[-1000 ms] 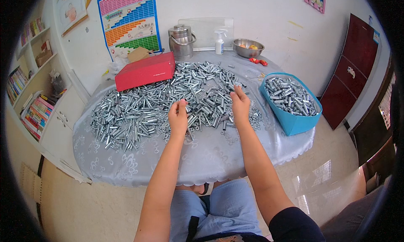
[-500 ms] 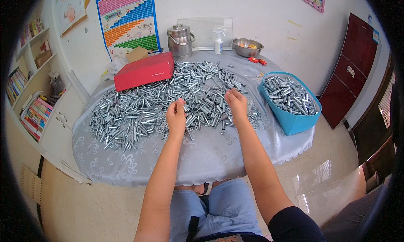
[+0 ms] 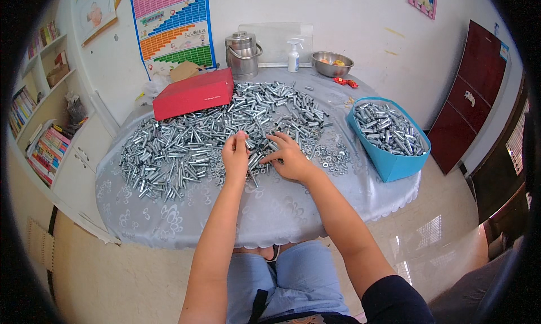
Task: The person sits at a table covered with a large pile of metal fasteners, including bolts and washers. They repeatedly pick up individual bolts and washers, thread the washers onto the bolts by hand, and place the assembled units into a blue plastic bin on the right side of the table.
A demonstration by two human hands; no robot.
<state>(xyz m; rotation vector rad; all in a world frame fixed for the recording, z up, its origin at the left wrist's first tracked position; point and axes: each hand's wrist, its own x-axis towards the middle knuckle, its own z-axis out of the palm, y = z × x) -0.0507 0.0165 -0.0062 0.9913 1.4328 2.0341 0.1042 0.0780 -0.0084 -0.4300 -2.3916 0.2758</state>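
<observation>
A wide heap of silvery metal sleeves and bolts (image 3: 174,149) spreads over the table. My left hand (image 3: 235,155) is closed at the heap's near edge, thumb pressed to the fingers. Whatever it pinches blends with the metal behind it. My right hand (image 3: 290,159) reaches in from the right, fingers and thumb spread over the pieces just beside the left hand. No piece shows plainly in it. Small washers (image 3: 333,157) lie scattered to the right of this hand.
A blue bin (image 3: 389,160) full of metal sleeves stands at the table's right. On the heap's far left rests a red box (image 3: 194,95). Behind are a steel pot (image 3: 242,56), a spray bottle (image 3: 293,59) and a steel bowl (image 3: 332,69). A grey cloth (image 3: 270,222) covers the table.
My right hand has moved left and toward me, coming close to the left hand, and its fingers have spread. The left hand has stayed in place.
</observation>
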